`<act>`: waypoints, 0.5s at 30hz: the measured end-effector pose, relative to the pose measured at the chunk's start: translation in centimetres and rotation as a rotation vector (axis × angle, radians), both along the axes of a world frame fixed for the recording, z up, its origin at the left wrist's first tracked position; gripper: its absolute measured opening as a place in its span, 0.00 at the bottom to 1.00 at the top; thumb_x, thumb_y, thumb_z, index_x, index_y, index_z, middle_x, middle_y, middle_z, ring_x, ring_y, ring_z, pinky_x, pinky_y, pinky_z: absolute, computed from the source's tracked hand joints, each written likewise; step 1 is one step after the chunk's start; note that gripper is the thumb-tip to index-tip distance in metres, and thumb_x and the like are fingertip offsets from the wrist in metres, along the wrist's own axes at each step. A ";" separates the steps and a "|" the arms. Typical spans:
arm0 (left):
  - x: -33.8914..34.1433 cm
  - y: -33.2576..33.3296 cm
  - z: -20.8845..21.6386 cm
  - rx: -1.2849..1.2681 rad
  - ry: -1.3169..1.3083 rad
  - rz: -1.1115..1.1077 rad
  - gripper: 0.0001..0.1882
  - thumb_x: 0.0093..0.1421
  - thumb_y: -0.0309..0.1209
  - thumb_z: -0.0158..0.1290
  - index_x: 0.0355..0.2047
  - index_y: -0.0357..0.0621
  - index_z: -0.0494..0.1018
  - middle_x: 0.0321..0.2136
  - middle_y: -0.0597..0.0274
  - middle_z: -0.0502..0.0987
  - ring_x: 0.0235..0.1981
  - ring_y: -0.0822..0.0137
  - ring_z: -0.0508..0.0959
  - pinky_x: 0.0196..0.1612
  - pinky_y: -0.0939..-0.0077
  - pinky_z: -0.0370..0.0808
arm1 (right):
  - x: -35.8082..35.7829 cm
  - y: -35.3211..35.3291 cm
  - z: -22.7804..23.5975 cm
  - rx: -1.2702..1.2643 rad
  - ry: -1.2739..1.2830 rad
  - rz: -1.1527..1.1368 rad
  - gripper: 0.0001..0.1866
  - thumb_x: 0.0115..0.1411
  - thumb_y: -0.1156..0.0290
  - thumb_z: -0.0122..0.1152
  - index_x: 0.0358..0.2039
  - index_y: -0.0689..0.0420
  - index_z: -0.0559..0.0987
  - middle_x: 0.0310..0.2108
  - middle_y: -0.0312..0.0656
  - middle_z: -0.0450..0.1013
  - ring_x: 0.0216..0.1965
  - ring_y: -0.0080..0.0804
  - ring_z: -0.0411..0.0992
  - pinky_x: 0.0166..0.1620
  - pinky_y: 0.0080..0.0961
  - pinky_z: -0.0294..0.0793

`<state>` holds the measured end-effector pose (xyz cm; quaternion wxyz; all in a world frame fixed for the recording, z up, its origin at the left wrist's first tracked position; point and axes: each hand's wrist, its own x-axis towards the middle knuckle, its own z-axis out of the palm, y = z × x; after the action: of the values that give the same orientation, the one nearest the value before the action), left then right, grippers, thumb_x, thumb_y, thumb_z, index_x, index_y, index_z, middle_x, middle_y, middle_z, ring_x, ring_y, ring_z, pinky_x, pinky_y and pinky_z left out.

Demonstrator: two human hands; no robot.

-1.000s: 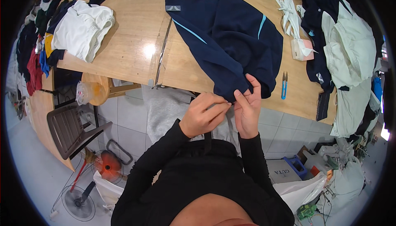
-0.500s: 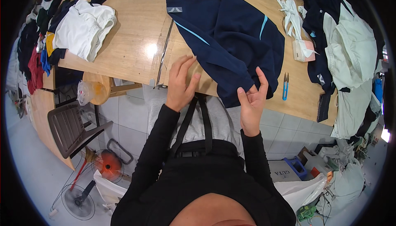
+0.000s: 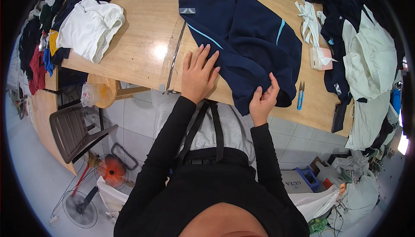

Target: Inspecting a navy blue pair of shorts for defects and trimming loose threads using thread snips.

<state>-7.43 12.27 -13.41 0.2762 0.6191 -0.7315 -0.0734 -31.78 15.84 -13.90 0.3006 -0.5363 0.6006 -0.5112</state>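
A navy garment with light-blue piping and a small grey patch near its far left corner lies folded on the wooden table. My left hand rests palm down at the garment's left edge, fingers stretched and slightly spread, fingertips on the cloth. At the near edge of the garment, my right hand has its thumb and curled fingers closed on the fabric, the index finger pointing forward. Part of the cloth there is hidden by the fingers. Blue-handled thread snips lie to the right of the garment.
White garments are piled at the left of the table. White strips and a small pink-and-white box lie on the right, beside pale garments hanging over the edge. A stool, brown chair and fan stand left.
My left hand has moved forward and right, onto the garment's edge, its fingers flattening. My right hand has drawn its fingers closer together on the near edge. The view has shifted slightly.
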 end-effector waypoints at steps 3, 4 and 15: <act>0.2 0.1 -0.1 -0.004 0.034 0.006 0.23 0.70 0.40 0.60 0.64 0.51 0.78 0.71 0.52 0.72 0.75 0.54 0.67 0.78 0.48 0.56 | 0.0 0.2 -0.1 0.041 0.065 -0.016 0.32 0.66 0.84 0.56 0.71 0.64 0.68 0.57 0.50 0.78 0.44 0.25 0.78 0.48 0.20 0.77; 0.4 0.2 -0.3 -0.005 0.071 0.007 0.22 0.69 0.38 0.61 0.61 0.49 0.79 0.70 0.51 0.72 0.75 0.53 0.67 0.78 0.48 0.56 | 0.0 0.2 -0.1 0.040 0.115 -0.032 0.31 0.66 0.84 0.57 0.70 0.64 0.69 0.56 0.47 0.78 0.37 0.22 0.76 0.42 0.19 0.76; 0.8 -0.3 1.2 -0.044 0.094 -0.142 0.14 0.61 0.35 0.67 0.47 0.57 0.80 0.75 0.53 0.66 0.77 0.44 0.60 0.76 0.41 0.53 | 0.9 -0.8 0.7 -0.143 0.274 -0.070 0.28 0.66 0.82 0.60 0.68 0.64 0.73 0.38 0.37 0.76 0.24 0.18 0.60 0.28 0.20 0.61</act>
<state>-6.62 11.94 -12.18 0.3178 0.5552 -0.7613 -0.1060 -30.92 15.05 -13.19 0.1590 -0.5999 0.6164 -0.4846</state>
